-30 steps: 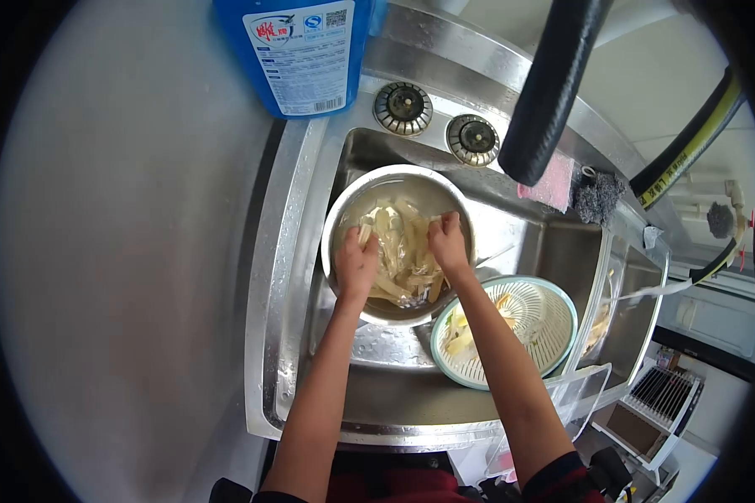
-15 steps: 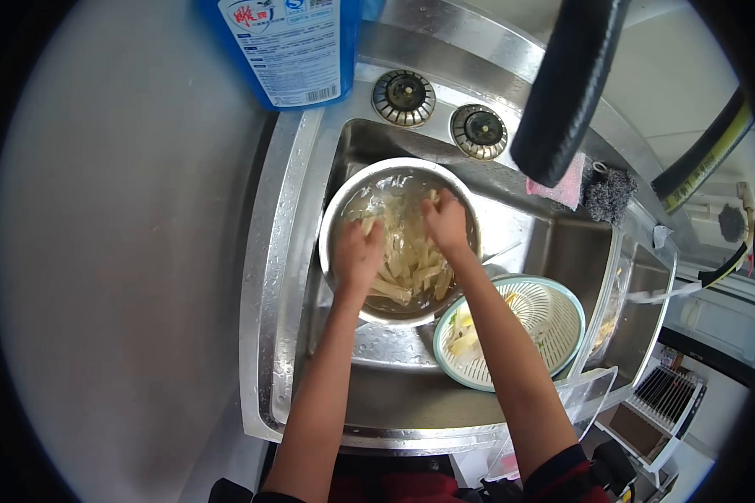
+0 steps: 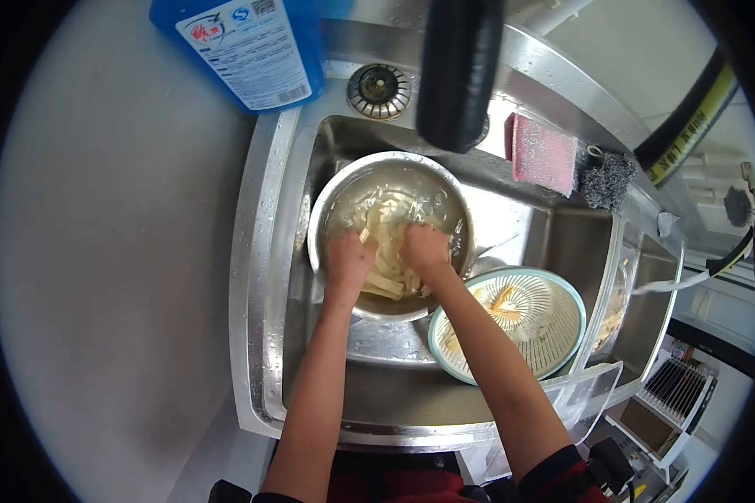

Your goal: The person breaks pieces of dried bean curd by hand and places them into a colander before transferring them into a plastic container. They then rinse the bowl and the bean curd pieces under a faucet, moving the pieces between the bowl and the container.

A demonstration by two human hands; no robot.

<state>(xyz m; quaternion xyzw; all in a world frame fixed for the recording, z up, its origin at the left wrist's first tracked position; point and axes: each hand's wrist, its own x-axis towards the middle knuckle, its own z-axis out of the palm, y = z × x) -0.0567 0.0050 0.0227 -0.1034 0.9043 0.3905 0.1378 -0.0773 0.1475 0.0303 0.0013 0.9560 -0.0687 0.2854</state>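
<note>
The left hand [image 3: 350,256] and right hand [image 3: 426,249] curl by wet strips [image 3: 383,287] in the shiny bowl [image 3: 314,226]; I can't tell their grip. Past it, a blue bottle [image 3: 247,54] has red writing.

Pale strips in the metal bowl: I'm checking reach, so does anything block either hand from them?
Nothing visible does: the left hand and right hand are both inside the bowl, at the pale strips.

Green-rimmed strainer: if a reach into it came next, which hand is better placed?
Probably the right hand: in the metal bowl, it is the one nearer the strainer, and its forearm passes over that strainer. The left hand is farther off and would likely have to get past the right arm.
</note>
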